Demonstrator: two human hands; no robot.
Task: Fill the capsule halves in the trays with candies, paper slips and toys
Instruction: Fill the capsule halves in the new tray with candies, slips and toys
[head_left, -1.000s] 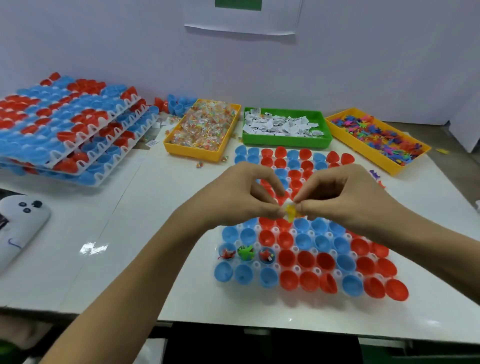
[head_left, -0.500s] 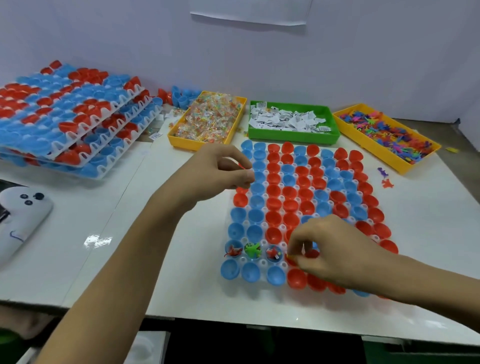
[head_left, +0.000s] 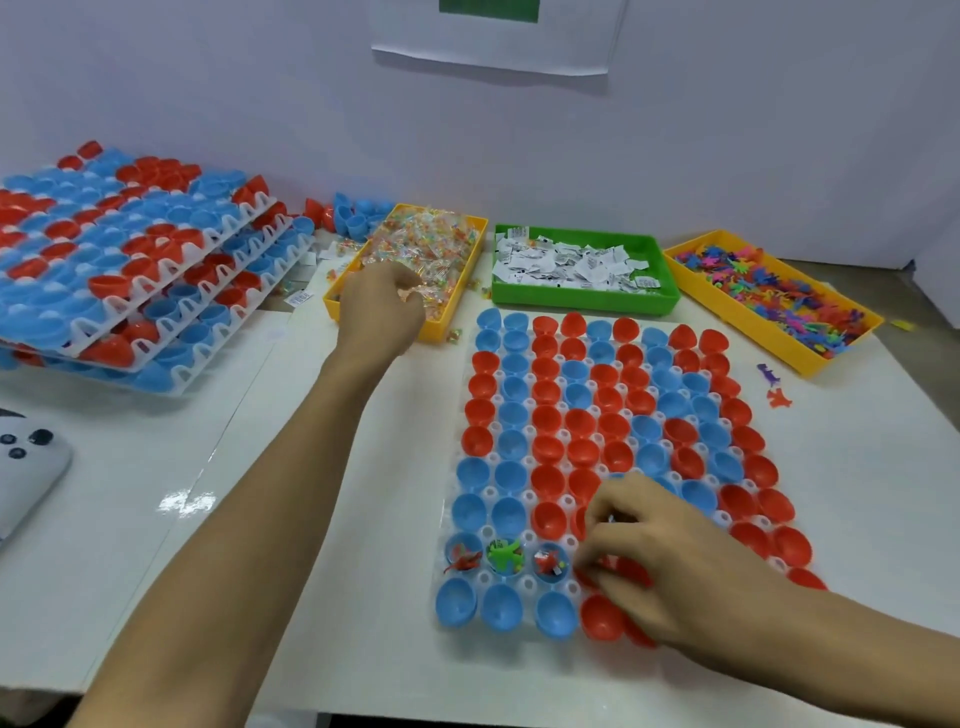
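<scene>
A white tray (head_left: 529, 535) of blue and red capsule halves lies in front of me. Three blue halves near its front left hold toys: a red one (head_left: 462, 558), a green one (head_left: 504, 556) and another red one (head_left: 549, 562). My right hand (head_left: 670, 561) hovers low over the red halves beside them, fingers curled and fingertips dipped into a red half; what they pinch is hidden. My left hand (head_left: 382, 306) reaches into the near end of the yellow candy tray (head_left: 457, 306), with its fingers curled round some of the wrapped candies (head_left: 421, 244).
A green tray (head_left: 587, 304) of paper slips and a yellow tray (head_left: 737, 322) of small colourful toys stand behind the capsule tray. Stacked trays of capsule halves (head_left: 130, 270) fill the left. Two loose toys (head_left: 774, 387) lie at the right. A white controller (head_left: 26, 467) sits at the left edge.
Both hands met over the tray with a yellow toy. The right hand then dropped to the red halves near the front, and the left hand travelled back and left into the candy tray.
</scene>
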